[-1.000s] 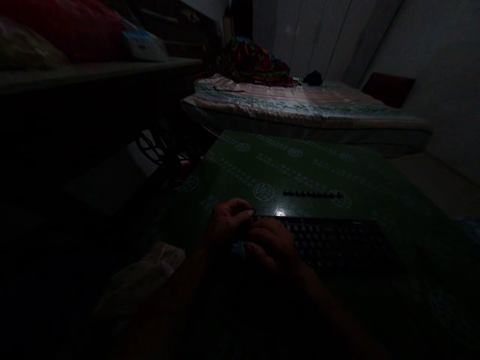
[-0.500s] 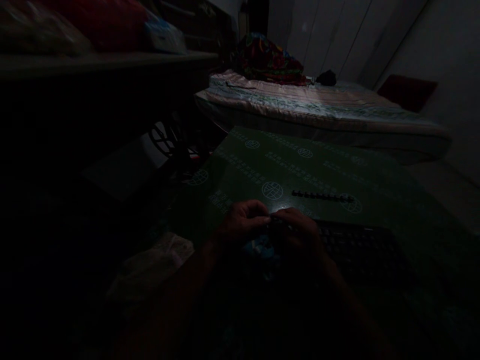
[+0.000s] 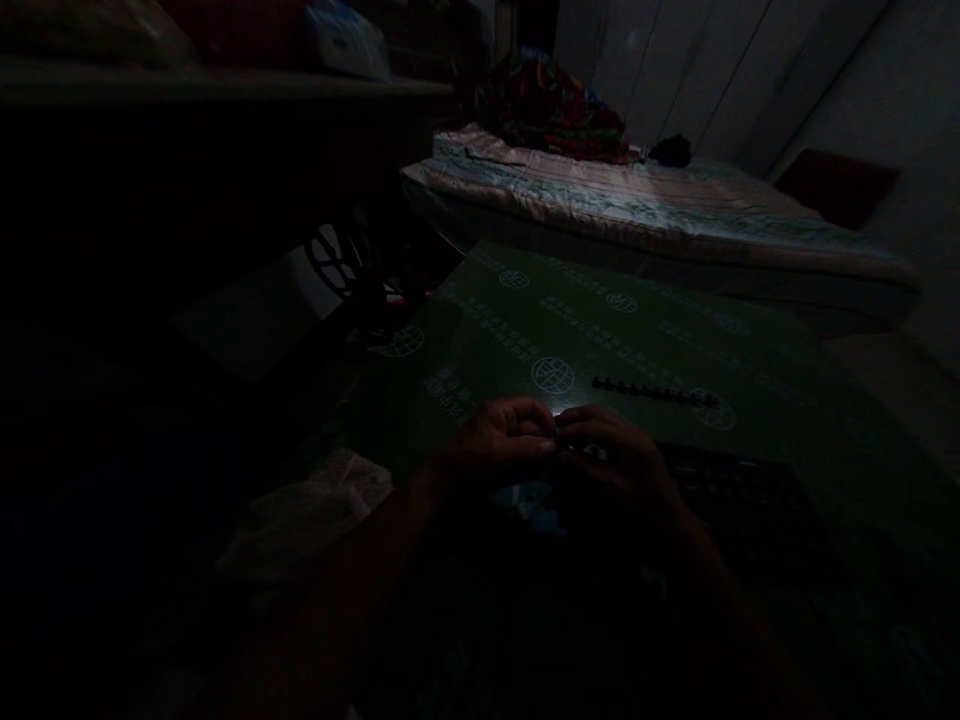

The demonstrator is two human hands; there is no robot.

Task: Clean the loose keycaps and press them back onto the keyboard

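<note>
At the near edge of the table (image 3: 600, 340), two hands meet over a keyboard (image 3: 750, 500) in very dim light.
The left hand (image 3: 495, 445) and right hand (image 3: 615, 460) touch fingertip to fingertip, each grip closed; whether anything small sits in the pinch is too dark to tell. The keyboard lies under the right hand and runs off right, with a blue scrap (image 3: 529, 497) just below the fingers. Farther, a black strip (image 3: 652, 392) lies apart on the green top; a bed (image 3: 637, 210) stands beyond. The gloom looks like the hazard: a small piece could slip from the pinch and vanish among the keys.
</note>
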